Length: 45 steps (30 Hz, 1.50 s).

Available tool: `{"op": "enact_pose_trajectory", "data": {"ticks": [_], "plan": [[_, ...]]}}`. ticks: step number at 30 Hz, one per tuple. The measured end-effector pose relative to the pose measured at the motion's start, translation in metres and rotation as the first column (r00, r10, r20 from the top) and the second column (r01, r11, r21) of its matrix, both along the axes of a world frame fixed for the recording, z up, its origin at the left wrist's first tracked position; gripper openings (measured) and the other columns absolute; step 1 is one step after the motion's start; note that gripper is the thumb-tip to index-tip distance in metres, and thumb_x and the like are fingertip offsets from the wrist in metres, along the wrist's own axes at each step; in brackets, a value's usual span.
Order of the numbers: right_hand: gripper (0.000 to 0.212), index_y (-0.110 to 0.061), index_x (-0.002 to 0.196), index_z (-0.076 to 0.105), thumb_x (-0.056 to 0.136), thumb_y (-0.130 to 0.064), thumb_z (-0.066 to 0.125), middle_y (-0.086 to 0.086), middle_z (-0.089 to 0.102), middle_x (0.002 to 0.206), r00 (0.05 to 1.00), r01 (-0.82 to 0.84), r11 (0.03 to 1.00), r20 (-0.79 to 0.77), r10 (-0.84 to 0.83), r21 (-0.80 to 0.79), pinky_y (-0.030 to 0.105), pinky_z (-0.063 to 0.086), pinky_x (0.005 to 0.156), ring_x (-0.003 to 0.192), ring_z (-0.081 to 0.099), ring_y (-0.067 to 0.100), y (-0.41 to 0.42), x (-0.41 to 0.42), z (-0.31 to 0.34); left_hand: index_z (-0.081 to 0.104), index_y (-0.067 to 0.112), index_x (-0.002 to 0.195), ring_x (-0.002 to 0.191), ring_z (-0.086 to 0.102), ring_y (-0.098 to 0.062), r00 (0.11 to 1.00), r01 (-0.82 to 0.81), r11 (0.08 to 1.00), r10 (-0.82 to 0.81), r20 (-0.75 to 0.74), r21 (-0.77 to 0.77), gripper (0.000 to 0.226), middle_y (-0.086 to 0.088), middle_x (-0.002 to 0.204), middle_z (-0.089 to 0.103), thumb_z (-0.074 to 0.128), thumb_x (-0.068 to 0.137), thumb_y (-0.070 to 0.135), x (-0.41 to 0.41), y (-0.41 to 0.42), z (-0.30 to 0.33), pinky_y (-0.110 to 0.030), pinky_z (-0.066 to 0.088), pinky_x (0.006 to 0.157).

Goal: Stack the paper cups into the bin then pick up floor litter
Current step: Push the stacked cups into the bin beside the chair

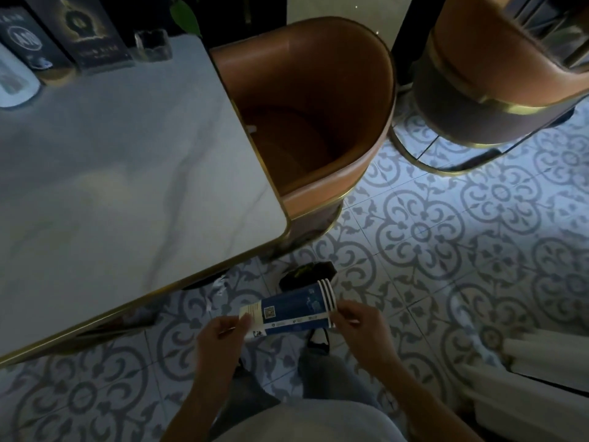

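A nested stack of blue and white paper cups (290, 309) lies sideways in front of my body, above the patterned floor. My left hand (223, 338) pinches the narrow bottom end of the stack. My right hand (358, 320) grips the rim end, where several white rims show. A small dark piece of litter (307, 272) lies on the tiles just beyond the cups, near the table corner. A pale scrap (220, 290) lies on the floor under the table edge. No bin shows in this view.
A marble table (111, 173) with a gold edge fills the left side, with dark boxes (92, 33) at its far end. A brown tub chair (318, 100) is tucked beside it, a second chair (497, 71) at top right. A white object (548, 368) stands at right.
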State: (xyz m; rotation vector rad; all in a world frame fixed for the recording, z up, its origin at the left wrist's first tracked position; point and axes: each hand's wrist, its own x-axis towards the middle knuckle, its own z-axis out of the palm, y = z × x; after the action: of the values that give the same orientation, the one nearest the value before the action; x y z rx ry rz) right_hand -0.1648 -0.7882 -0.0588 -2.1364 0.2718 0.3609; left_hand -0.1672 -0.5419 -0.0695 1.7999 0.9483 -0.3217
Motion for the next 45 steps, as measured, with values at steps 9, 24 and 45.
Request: {"op": "enact_pose_trajectory", "data": {"ticks": [9,24,45], "plan": [[0.019,-0.052,0.086,0.053,0.09,-0.033,0.055,-0.02,0.062,0.085,0.999,-0.037,0.997,-0.031,0.035,-0.063,0.007,0.048,0.061,0.084,0.059,-0.011,-0.064,0.02,-0.021,0.068,0.017,0.099,0.081,0.07,-0.021,0.999,0.032,0.998,-0.031,-0.036,0.045,0.012,-0.007,0.092,0.072,0.069,0.089,0.009,0.013,-0.063,-0.011,-0.033,0.058,0.068],[0.009,-0.018,0.098,0.065,0.091,-0.015,0.06,-0.009,0.061,0.09,0.988,-0.043,0.988,-0.153,0.02,-0.146,0.006,0.041,0.066,0.078,0.058,-0.004,-0.067,0.053,-0.079,0.068,0.016,0.103,0.1,0.066,-0.016,0.967,0.185,0.949,-0.223,-0.127,-0.257,0.015,-0.002,0.104,0.066,0.061,0.094,0.007,0.042,-0.059,-0.09,-0.027,0.057,0.081],[0.014,-0.02,0.102,0.066,0.092,-0.018,0.057,-0.003,0.066,0.101,0.956,0.063,0.98,-0.271,-0.114,-0.191,0.006,0.037,0.06,0.082,0.058,0.002,-0.067,0.109,-0.34,0.066,0.007,0.122,0.093,0.064,-0.016,0.905,0.182,0.93,-0.285,-0.315,-0.318,0.031,-0.016,0.111,0.07,0.063,0.091,0.006,0.124,-0.08,-0.348,-0.023,0.05,0.076]]}}
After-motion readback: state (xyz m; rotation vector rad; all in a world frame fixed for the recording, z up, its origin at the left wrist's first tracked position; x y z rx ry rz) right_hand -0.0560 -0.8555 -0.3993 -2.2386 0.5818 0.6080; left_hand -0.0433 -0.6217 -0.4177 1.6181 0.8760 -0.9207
